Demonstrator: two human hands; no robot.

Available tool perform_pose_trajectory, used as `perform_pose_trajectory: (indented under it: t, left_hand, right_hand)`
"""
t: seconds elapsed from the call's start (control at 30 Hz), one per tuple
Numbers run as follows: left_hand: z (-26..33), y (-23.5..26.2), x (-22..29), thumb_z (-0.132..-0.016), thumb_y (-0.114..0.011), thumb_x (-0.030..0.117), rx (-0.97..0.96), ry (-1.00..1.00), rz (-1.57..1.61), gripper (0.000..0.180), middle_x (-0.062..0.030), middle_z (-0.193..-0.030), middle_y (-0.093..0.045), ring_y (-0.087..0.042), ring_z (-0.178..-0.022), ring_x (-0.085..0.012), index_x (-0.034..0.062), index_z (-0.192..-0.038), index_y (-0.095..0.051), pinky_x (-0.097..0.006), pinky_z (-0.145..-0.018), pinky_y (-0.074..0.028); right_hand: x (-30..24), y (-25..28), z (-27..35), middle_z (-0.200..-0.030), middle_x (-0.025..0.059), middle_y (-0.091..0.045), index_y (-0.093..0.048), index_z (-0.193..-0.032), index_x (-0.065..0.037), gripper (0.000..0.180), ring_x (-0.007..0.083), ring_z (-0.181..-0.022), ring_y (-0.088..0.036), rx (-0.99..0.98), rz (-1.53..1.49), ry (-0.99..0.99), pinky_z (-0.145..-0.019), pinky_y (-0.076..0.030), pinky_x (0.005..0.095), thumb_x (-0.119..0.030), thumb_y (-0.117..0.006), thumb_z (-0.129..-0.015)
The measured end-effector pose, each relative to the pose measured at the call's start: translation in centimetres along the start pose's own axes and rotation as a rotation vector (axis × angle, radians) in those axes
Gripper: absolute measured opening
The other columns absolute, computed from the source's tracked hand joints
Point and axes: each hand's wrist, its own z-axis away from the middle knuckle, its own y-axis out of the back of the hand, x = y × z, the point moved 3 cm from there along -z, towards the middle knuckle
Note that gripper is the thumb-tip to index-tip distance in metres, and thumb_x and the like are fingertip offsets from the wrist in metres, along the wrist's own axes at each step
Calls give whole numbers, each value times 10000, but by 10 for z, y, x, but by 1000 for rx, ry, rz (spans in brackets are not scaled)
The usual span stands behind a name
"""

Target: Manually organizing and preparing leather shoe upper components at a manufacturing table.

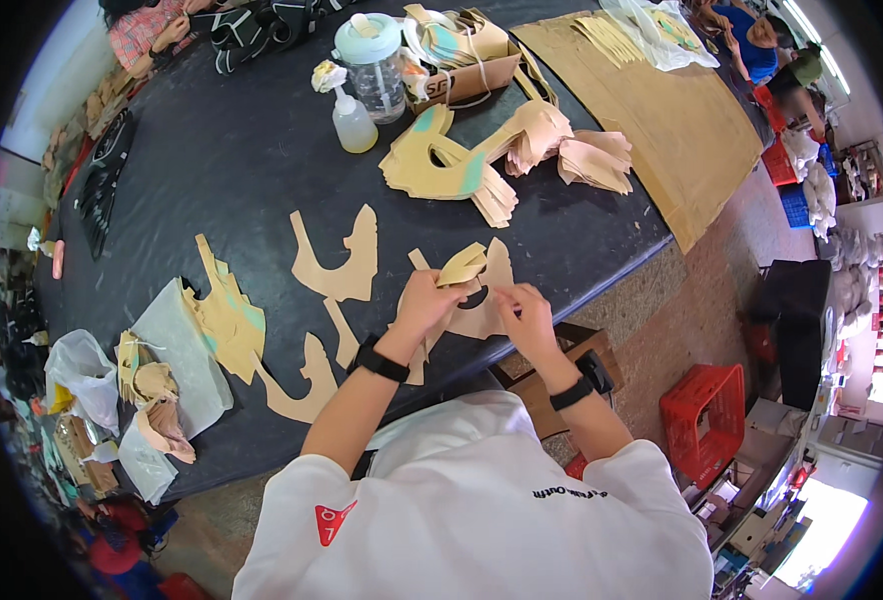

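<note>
My left hand (428, 304) is closed on a small yellowish cut piece (464, 264), which looks like a few layers. Beneath it on the black table lies a beige curved cut piece (499, 262). My right hand (529, 322) is at that piece's right side, fingertips drawn together; whether something thin is between them is too small to tell. To the left lie more beige curved cut pieces, one farther away (360, 262) and one nearer (307, 388). A yellowish stack with pale green marks (230, 318) rests beyond them, partly on a pale sheet (168, 327).
Farther back stand a pump bottle (354, 124), a clear jar with a pale lid (371, 72) and a cardboard box (472, 80) of pieces. Stacked cut pieces (432, 165) lie before them. A brown board (652, 120) covers the right side. A red crate (704, 420) stands on the floor.
</note>
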Motion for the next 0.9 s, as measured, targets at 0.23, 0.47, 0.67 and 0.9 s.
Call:
perform_pose_trajectory:
  t: [0.23,0.47,0.67,0.9]
  left_hand:
    - [-31,-11,-10,-737,-725,181,-2,-12,-212,220,-89,-645,-653,-616,-585,-160,-32,-771,-681,-302,-577,-463]
    - [-35,-15,-16,-707,-727,197,27,-15,-239,231,-124,-601,-640,-624,-551,-215,-28,-721,-679,-327,-549,-460]
    - [-35,-17,-15,-695,-732,192,55,23,-277,235,-128,-605,-643,-635,-562,-221,-34,-738,-683,-333,-557,-468]
    - [-39,-17,-28,-687,-727,195,79,-8,-249,243,-157,-606,-635,-644,-583,-258,-34,-751,-680,-343,-568,-474]
  right_hand:
    - [16,2,-18,-953,102,-579,-668,-1010,-6,200,238,-871,-549,-22,45,297,-701,-483,307,-33,-593,-827]
    - [17,2,-20,-902,94,-565,-671,-978,-14,175,256,-846,-535,-17,3,282,-736,-464,334,-41,-625,-811]
    - [19,1,-19,-917,91,-556,-663,-1027,-14,233,234,-839,-531,-12,26,345,-672,-459,304,1,-609,-801]
    - [2,-12,-16,-883,68,-517,-627,-1099,-22,354,235,-832,-519,-7,370,500,-694,-450,324,-24,-609,-745]
